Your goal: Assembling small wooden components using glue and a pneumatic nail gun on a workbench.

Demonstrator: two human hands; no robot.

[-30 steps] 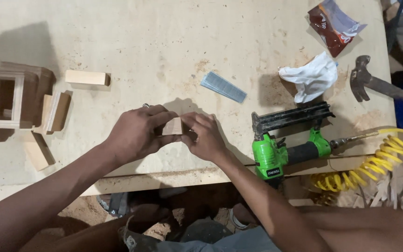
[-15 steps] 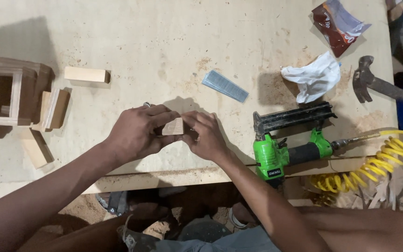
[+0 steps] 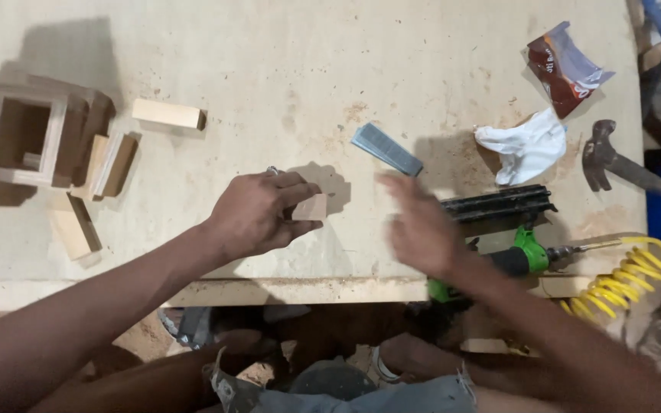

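Note:
My left hand [image 3: 258, 214] grips a small pale wooden block [image 3: 311, 207] just above the plywood tabletop [image 3: 269, 61], fingers closed on its top and underside. My right hand [image 3: 418, 226] is blurred, fingers spread and holding nothing, between the block and the green nail gun [image 3: 510, 229]. It partly covers the gun's handle. A strip of grey nails [image 3: 386, 149] lies just beyond the right hand.
Left: a small open wooden box frame [image 3: 28, 141] and loose wood pieces [image 3: 166, 113]. Right: white crumpled cloth [image 3: 525, 145], red and white wrapper [image 3: 564, 65], a hammer [image 3: 621, 164], yellow coiled air hose [image 3: 625, 279]. The table's front edge [image 3: 269, 291] runs below my hands.
Both hands held the block together before. Now my right hand has let go and swung right toward the nail gun, while my left hand keeps the block.

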